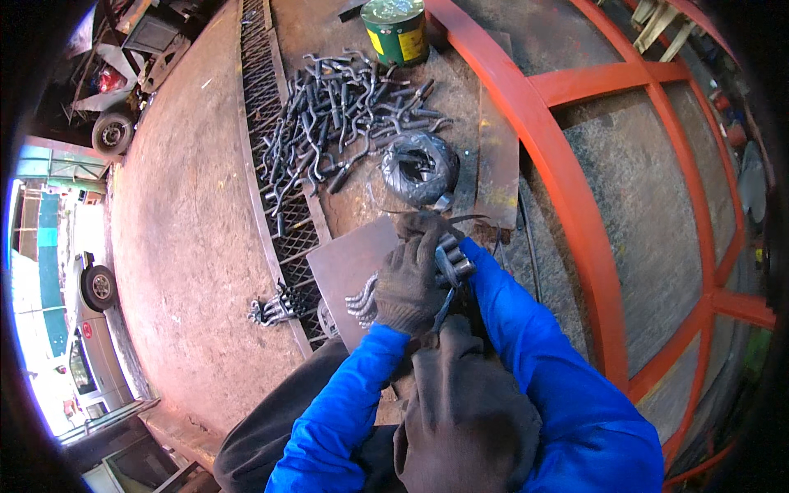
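My left hand (409, 281), in a dark grey work glove, is closed around a bundle of bent metal rods (453, 261). Thick cylindrical ends stick out on its right, and ridged, curved ends show on its left. A dark strip lies across the bundle. My right hand (423, 223), also gloved, is curled at the far side of the bundle, partly covered by the left; what its fingers grip is hidden. A thin black strip (470, 218) runs out to the right beside it. Under the bundle's left end lies a flat metal plate (349, 259).
A heap of loose bent rods (329, 115) lies beyond, partly over a floor grating (256, 49). Close by is a roll in black plastic (421, 168); a green can (396, 33) stands farther off. A smaller bundle (275, 307) lies left. An orange metal frame (567, 164) curves along the right.
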Demonstrator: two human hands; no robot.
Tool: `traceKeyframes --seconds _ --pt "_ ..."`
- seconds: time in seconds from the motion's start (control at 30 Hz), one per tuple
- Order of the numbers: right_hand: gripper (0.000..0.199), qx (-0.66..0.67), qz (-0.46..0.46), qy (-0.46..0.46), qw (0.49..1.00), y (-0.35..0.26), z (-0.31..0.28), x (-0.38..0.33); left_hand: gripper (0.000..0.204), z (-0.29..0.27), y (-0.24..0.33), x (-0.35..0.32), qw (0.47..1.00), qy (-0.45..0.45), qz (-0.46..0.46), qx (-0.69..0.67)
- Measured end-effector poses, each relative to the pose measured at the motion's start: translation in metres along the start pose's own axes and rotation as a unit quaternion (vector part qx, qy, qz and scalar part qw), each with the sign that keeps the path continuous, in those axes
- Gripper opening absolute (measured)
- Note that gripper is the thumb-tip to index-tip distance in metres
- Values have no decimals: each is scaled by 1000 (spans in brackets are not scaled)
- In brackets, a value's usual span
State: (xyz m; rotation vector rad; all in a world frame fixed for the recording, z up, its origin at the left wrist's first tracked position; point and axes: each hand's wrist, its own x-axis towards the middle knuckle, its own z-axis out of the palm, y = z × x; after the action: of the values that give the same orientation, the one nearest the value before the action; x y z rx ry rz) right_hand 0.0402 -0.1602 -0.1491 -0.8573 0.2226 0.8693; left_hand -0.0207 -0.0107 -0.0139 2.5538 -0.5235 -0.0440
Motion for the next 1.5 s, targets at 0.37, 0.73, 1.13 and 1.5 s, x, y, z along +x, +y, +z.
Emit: traceKeyframes --seconds 0.37,0.73,1.13,1.5 --pt "30 379 -146 173 897 42 2 -61 72 1 3 3 999 -39 -32 -5" --pt "36 179 26 71 981 101 6 -182 66 12 1 3 998 20 -55 10" --pt "45 473 -6 -175 863 1 122 -179 56 16 10 8 991 30 -126 14" --pt "30 -696 -136 163 685 14 122 -220 59 15 12 9 985 -14 -119 125"
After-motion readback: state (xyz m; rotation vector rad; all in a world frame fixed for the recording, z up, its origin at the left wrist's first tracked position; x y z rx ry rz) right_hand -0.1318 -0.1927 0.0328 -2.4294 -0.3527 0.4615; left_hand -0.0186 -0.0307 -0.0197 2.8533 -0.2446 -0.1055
